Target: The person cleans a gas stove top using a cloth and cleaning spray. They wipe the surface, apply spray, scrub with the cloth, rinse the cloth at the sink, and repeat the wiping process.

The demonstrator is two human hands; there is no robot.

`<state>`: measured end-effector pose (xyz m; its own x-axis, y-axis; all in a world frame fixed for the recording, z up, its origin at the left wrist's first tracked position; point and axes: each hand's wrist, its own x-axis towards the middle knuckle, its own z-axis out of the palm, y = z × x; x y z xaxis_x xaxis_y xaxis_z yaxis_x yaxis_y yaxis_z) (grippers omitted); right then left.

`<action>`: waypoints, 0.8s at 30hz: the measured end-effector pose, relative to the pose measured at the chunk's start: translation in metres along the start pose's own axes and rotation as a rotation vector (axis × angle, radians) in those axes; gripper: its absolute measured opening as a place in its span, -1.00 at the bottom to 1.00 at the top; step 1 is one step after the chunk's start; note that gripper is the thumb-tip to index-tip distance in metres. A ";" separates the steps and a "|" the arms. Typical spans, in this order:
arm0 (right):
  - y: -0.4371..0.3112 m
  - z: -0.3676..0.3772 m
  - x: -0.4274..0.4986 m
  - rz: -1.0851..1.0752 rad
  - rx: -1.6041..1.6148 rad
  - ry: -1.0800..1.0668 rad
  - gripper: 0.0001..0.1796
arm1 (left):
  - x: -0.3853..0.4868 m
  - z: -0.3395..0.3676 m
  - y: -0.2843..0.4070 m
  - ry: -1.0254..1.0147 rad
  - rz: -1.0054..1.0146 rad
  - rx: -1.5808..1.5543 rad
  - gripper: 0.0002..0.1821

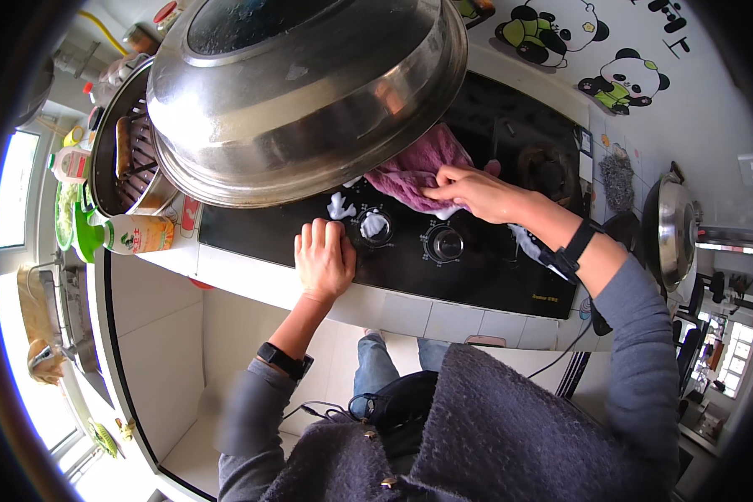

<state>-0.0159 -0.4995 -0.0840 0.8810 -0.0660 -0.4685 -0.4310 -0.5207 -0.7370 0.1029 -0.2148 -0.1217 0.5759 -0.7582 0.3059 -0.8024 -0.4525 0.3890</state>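
Under my right hand is a purple cloth, bunched in my fingers and pressed on the black glass gas cooktop. My left hand rests with curled fingers on the cooktop's front edge; whether it holds anything cannot be seen. White foam lies in patches on the glass and covers one control knob. A second knob is bare metal. Over the left part of the cooktop looms a large metal lid or wok, hiding what lies below. A burner shows at the right.
Left of the cooktop stand a spray bottle with a green top and a metal pot holding a rack. At the right, a steel-wool scrubber and a metal pan hang or lean near the wall. Panda stickers decorate the wall behind.
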 end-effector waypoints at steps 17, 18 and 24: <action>-0.011 -0.054 0.142 -0.482 -0.386 0.378 -0.47 | 0.002 0.001 0.000 -0.004 -0.010 0.022 -0.85; -0.019 -0.045 0.127 -0.421 -0.500 0.259 -0.48 | 0.002 0.001 0.000 0.003 -0.011 0.022 -0.85; -0.024 0.006 0.014 -0.370 -0.439 -0.194 -0.38 | 0.001 0.001 0.002 0.013 -0.022 0.011 -0.85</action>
<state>0.0054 -0.4830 -0.0755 0.8877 0.3215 -0.3297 0.0549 -0.7848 -0.6173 0.1011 -0.2170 -0.1218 0.5950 -0.7419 0.3091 -0.7914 -0.4737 0.3863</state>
